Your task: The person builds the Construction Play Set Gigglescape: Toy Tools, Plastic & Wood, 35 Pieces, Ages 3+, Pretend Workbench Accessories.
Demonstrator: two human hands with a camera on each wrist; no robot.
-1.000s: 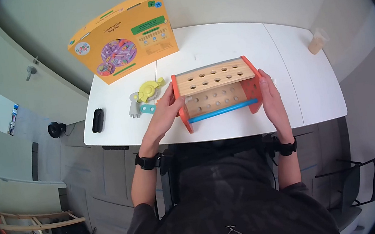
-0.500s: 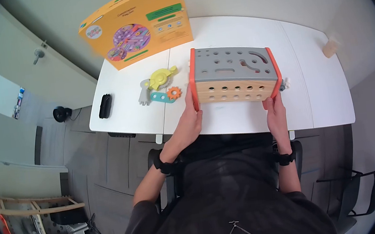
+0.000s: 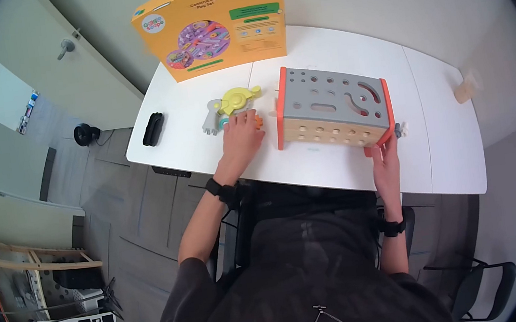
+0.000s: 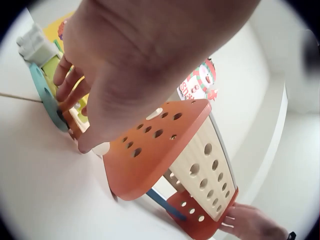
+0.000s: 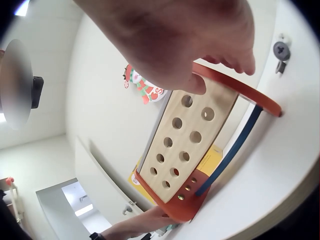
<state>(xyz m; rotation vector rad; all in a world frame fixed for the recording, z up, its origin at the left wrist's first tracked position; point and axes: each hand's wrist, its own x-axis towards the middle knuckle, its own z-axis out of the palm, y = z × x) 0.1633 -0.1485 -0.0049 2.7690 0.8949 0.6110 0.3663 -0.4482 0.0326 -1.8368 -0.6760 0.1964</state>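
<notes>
Across the white table (image 3: 440,126), an orange-yellow box (image 3: 213,31) stands at the back, and the toy workbench (image 3: 342,98) sits nearer the person and to the right, grey panel uppermost. The right hand (image 3: 388,167) is clamped on the workbench's right end. Over the loose parts, the left hand (image 3: 243,137) has its thumb apart from its fingers; whether it pinches anything, I cannot tell. Around it lie a yellow piece (image 3: 236,100), a teal strip (image 4: 54,109) and an orange gear (image 3: 259,122).

A dark charcoal short-sleeved shirt (image 3: 297,272) covers the person's torso, a thin silvery chain (image 3: 319,308) showing at the chest. Chunky black bands (image 3: 224,191) wrap both wrists.
</notes>
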